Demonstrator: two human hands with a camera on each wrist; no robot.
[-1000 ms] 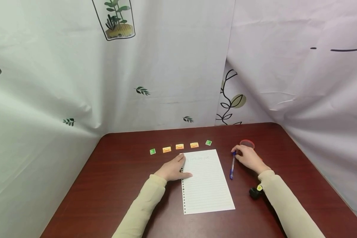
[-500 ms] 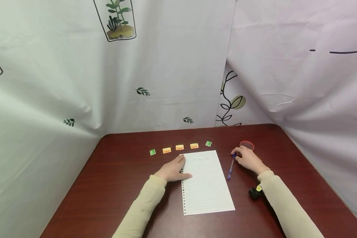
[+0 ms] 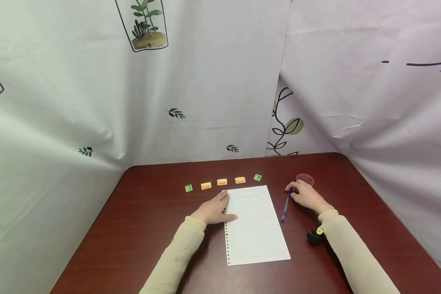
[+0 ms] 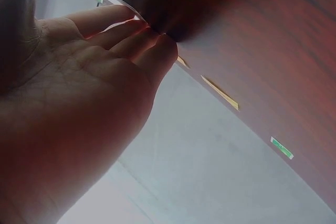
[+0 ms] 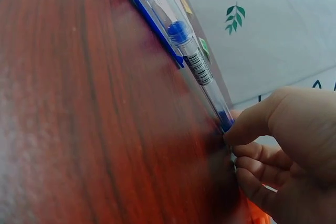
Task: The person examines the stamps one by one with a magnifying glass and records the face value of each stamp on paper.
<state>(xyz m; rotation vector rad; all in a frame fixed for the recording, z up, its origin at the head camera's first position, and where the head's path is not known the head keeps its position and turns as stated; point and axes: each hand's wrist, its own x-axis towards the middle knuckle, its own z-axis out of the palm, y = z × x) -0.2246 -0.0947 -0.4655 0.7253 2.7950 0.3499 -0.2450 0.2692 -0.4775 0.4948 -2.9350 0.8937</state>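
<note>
A lined sheet of paper (image 3: 257, 228) with punched holes along its left edge lies on the table, faint handwriting across its top. My left hand (image 3: 214, 209) rests flat over its upper left edge, thumb spread onto the lines. To the right of the sheet is a capped pen (image 3: 285, 209) with a clear barrel and blue ends. My right hand (image 3: 306, 196) pinches the pen's far blue end between thumb and finger. In the right wrist view, the pen's clear cap with its blue clip (image 5: 157, 22) points away from the hand, and the other fingers are bent beneath the thumb.
Behind the paper runs a row of small cards: orange-yellow ones (image 3: 222, 182) between two green ones (image 3: 257, 177). A red-rimmed round object (image 3: 305, 178) sits just beyond my right hand. A black piece with a yellow tag (image 3: 314, 237) is beside the right sleeve. White cloth (image 3: 213, 81) surrounds the table.
The pen's near end has swung slightly left toward the paper, while its far end stays at my right fingers. My left hand and the paper keep their places.
</note>
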